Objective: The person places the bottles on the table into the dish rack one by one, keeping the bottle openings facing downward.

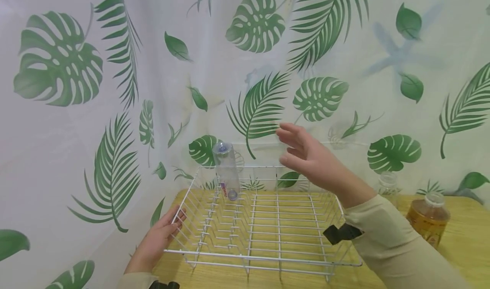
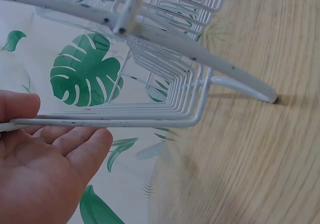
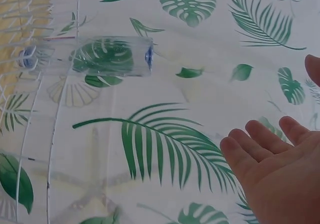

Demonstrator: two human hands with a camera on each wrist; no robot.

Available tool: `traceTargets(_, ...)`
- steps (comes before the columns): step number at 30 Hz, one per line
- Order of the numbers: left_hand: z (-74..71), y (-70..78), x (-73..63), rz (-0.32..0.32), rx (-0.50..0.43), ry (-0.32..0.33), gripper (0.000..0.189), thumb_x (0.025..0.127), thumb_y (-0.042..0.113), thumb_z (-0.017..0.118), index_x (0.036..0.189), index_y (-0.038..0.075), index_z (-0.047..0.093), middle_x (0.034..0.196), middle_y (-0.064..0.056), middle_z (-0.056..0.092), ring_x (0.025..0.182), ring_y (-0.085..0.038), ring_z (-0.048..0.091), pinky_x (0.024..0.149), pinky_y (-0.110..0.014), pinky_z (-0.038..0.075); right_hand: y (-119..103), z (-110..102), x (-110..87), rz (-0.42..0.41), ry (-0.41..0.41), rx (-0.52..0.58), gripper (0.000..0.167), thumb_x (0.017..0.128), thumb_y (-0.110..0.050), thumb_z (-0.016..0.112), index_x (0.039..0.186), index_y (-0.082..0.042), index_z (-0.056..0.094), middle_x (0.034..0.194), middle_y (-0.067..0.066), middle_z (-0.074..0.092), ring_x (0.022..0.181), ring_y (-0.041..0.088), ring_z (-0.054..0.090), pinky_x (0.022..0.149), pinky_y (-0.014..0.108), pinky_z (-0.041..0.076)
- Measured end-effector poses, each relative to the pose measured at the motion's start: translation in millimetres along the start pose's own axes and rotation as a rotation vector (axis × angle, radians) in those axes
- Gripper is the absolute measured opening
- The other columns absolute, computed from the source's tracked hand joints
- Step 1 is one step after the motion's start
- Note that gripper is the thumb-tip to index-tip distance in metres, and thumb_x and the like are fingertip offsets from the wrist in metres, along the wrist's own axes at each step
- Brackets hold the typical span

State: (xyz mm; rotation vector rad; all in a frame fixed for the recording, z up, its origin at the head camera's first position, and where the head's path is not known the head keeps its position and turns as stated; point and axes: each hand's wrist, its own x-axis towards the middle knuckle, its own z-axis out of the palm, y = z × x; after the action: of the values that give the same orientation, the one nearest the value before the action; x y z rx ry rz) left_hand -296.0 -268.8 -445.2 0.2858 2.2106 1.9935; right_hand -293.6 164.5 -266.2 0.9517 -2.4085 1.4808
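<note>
A white wire dish rack [image 1: 264,261] stands on the wooden table. My left hand [image 1: 162,233] holds its left side; in the left wrist view the thumb [image 2: 20,105] lies over a side wire and the fingers lie beneath. A clear plastic bottle [image 1: 228,165] stands neck down in the rack's back left part, tilted slightly. The right wrist view shows this bottle [image 3: 112,59] among the wires. My right hand [image 1: 302,151] is raised above the rack's back right part, fingers relaxed and holding nothing, apart from the bottle.
On the table [image 1: 467,238] to the right stand a bottle of amber liquid [image 1: 428,221] and a clear bottle [image 1: 388,187], partly hidden by my right sleeve. A leaf-patterned sheet [image 1: 245,68] hangs close behind the rack and along the left.
</note>
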Motion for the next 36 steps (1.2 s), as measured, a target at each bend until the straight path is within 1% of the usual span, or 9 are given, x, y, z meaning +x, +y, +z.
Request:
traceTargets(4, 0.4, -0.2, 0.2, 0.004, 0.003, 0.002, 0.059, 0.107, 0.002, 0.028, 0.161, -0.001, 0.006, 0.164, -0.027, 0.015, 0.15, -0.041, 0.016, 0.121, -0.051, 0.013, -3.9, -12.0, -27.6, -0.052, 0.056, -0.098, 0.071, 0.101, -0.017, 0.063, 0.16, -0.019, 0.023, 0.161, 0.01, 0.034, 0.145, 0.033, 0.035, 0.118, 0.049, 0.029)
traceTargets(9, 1.3, 1.1, -0.1, 0.001, 0.004, -0.001, 0.059, 0.107, 0.002, 0.028, 0.161, 0.0, 0.006, 0.164, -0.027, 0.015, 0.15, -0.042, 0.016, 0.121, -0.052, 0.012, -5.4, -27.0, -66.3, -0.097, 0.177, -0.24, 0.076, 0.097, -0.008, 0.066, 0.16, -0.024, 0.027, 0.16, 0.006, 0.036, 0.142, 0.036, 0.039, 0.112, 0.017, 0.032)
traceTargets(11, 1.6, 1.9, -0.7, -0.001, 0.006, 0.0, 0.059, 0.107, 0.002, 0.028, 0.161, 0.0, 0.005, 0.164, -0.027, 0.015, 0.15, -0.042, 0.016, 0.121, -0.053, 0.012, -4.3, -31.8, -82.1, -0.103, 0.222, -0.265, 0.079, 0.095, -0.004, 0.068, 0.16, -0.024, 0.028, 0.16, 0.004, 0.036, 0.142, 0.03, 0.039, 0.107, 0.008, 0.03)
traceTargets(14, 1.3, 2.6, -1.6, -0.001, 0.007, -0.004, 0.059, 0.107, 0.002, 0.028, 0.161, 0.0, 0.005, 0.164, -0.027, 0.015, 0.15, -0.042, 0.016, 0.121, -0.053, 0.012, 0.1, -38.8, -103.8, -0.096, 0.277, -0.276, 0.082, 0.093, 0.001, 0.068, 0.16, -0.023, 0.028, 0.16, 0.003, 0.035, 0.143, 0.017, 0.037, 0.106, 0.007, 0.03)
traceTargets(17, 0.6, 2.8, -2.1, 0.001, -0.001, -0.002, 0.059, 0.107, 0.002, 0.027, 0.161, 0.0, 0.006, 0.164, -0.027, 0.014, 0.15, -0.04, 0.016, 0.121, -0.051, 0.013, 8.0, -44.8, -122.5, -0.07, 0.329, -0.275, 0.082, 0.092, 0.004, 0.067, 0.16, -0.021, 0.028, 0.159, 0.002, 0.034, 0.139, 0.002, 0.035, 0.105, 0.006, 0.03)
traceTargets(22, -0.2, 2.0, -1.6, -0.001, -0.014, 0.0, 0.058, 0.107, 0.003, 0.027, 0.162, 0.001, 0.007, 0.165, -0.025, 0.014, 0.151, -0.037, 0.016, 0.121, -0.048, 0.014, 30.3, -51.8, -149.0, -0.036, 0.426, -0.278, 0.081, 0.092, 0.01, 0.065, 0.16, -0.015, 0.028, 0.159, 0.0, 0.035, 0.135, -0.003, 0.036, 0.106, 0.006, 0.029)
traceTargets(27, -0.2, 1.1, -0.7, -0.001, -0.011, 0.009, 0.059, 0.106, 0.001, 0.028, 0.162, 0.001, 0.008, 0.164, -0.025, 0.015, 0.151, -0.038, 0.016, 0.121, -0.049, 0.014, 54.3, -55.0, -170.1, 0.082, 0.489, -0.272, 0.081, 0.097, 0.0, 0.064, 0.162, -0.022, 0.021, 0.164, -0.002, 0.027, 0.142, 0.002, 0.028, 0.104, 0.002, 0.022)
traceTargets(32, -0.3, 1.4, -0.6, -0.002, -0.009, 0.009, 0.059, 0.106, 0.002, 0.028, 0.162, 0.001, 0.008, 0.164, -0.025, 0.015, 0.151, -0.039, 0.016, 0.121, -0.051, 0.014, 72.7, -55.8, -181.2, 0.208, 0.508, -0.282, 0.082, 0.101, -0.015, 0.063, 0.164, -0.028, 0.011, 0.168, 0.003, 0.017, 0.151, 0.03, 0.017, 0.1, -0.002, 0.017)
traceTargets(36, -1.2, 1.3, -0.5, -0.005, -0.005, -0.005, 0.059, 0.107, 0.003, 0.028, 0.162, 0.001, 0.005, 0.165, -0.025, 0.013, 0.151, -0.039, 0.015, 0.121, -0.051, 0.012, 87.0, -55.1, -186.5, 0.228, 0.528, -0.231, 0.083, 0.102, -0.014, 0.06, 0.164, -0.025, 0.005, 0.168, 0.007, 0.014, 0.151, 0.017, 0.015, 0.104, 0.001, 0.017)
